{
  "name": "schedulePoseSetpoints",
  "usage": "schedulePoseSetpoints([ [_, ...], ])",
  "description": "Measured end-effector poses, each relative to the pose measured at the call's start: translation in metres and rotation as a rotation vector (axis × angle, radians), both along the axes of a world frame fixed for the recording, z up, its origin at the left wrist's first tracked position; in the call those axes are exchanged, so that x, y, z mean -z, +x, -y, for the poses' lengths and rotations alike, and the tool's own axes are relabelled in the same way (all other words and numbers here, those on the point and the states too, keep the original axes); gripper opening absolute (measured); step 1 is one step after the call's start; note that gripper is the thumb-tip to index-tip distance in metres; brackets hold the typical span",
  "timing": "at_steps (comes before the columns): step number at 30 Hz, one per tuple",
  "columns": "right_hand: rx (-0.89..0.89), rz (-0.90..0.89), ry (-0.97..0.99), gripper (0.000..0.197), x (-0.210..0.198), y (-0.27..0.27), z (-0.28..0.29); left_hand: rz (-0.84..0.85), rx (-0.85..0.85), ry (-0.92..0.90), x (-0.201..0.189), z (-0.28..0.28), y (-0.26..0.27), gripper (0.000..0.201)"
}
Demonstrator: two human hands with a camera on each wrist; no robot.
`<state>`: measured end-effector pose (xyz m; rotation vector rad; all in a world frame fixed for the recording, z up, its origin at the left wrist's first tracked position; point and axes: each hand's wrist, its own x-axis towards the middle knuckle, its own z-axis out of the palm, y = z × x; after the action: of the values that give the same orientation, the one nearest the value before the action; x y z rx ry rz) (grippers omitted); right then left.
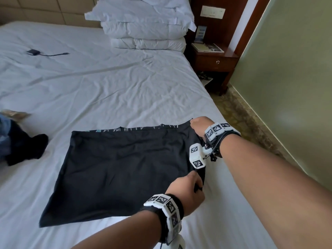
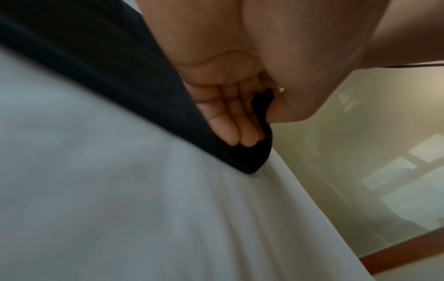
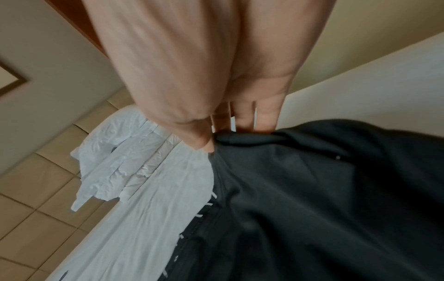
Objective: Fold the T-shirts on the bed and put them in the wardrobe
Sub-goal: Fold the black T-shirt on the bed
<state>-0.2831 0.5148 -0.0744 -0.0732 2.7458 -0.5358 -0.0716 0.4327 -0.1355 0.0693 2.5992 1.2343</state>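
A black T-shirt lies folded flat on the white bed, with a strip of white print along its far edge. My left hand pinches the shirt's near right corner between thumb and fingers. My right hand grips the far right corner, thumb on top and fingers under the cloth. Both corners are held just above the sheet.
A dark pile of other clothes lies at the bed's left edge. A small black device with a cable rests far left. Stacked white pillows sit at the headboard, a wooden nightstand beside them. A green wall runs along the right.
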Motion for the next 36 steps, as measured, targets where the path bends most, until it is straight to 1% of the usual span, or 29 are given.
schedulePoseSetpoints([
  [2,0.052,-0.074,-0.06,0.035,-0.011,0.008,0.006,-0.005,-0.028,0.004,-0.003,0.012,0.01,0.024],
  [4,0.095,-0.17,-0.128,0.038,-0.02,0.018,0.014,-0.004,-0.047,0.021,-0.009,0.022,0.02,0.028],
  [6,0.075,-0.207,-0.146,0.041,-0.028,0.026,0.024,-0.023,-0.066,0.036,-0.016,0.032,0.03,0.028],
  [9,0.047,-0.209,-0.156,0.041,-0.037,0.033,0.043,-0.056,-0.088,0.042,-0.025,0.052,0.044,0.025],
  [12,0.044,-0.211,-0.16,0.039,-0.046,0.042,0.063,-0.072,-0.12,0.007,-0.027,0.076,0.057,0.024],
  [18,-0.025,-0.223,-0.17,0.027,-0.054,0.061,0.109,-0.087,-0.174,-0.06,-0.024,0.128,0.078,0.021],
  [23,-0.065,-0.138,-0.146,0.035,-0.047,0.071,0.158,-0.074,-0.24,-0.074,-0.016,0.173,0.098,0.02],
  [27,-0.089,-0.12,-0.148,0.036,-0.045,0.077,0.19,-0.063,-0.316,-0.047,-0.012,0.201,0.111,0.016],
  [31,-0.108,-0.179,-0.161,0.031,-0.043,0.088,0.222,-0.037,-0.355,-0.017,-0.009,0.227,0.126,0.016],
  [36,-0.15,-0.199,-0.148,0.031,-0.042,0.1,0.26,-0.019,-0.393,0.037,-0.007,0.259,0.144,0.019],
])
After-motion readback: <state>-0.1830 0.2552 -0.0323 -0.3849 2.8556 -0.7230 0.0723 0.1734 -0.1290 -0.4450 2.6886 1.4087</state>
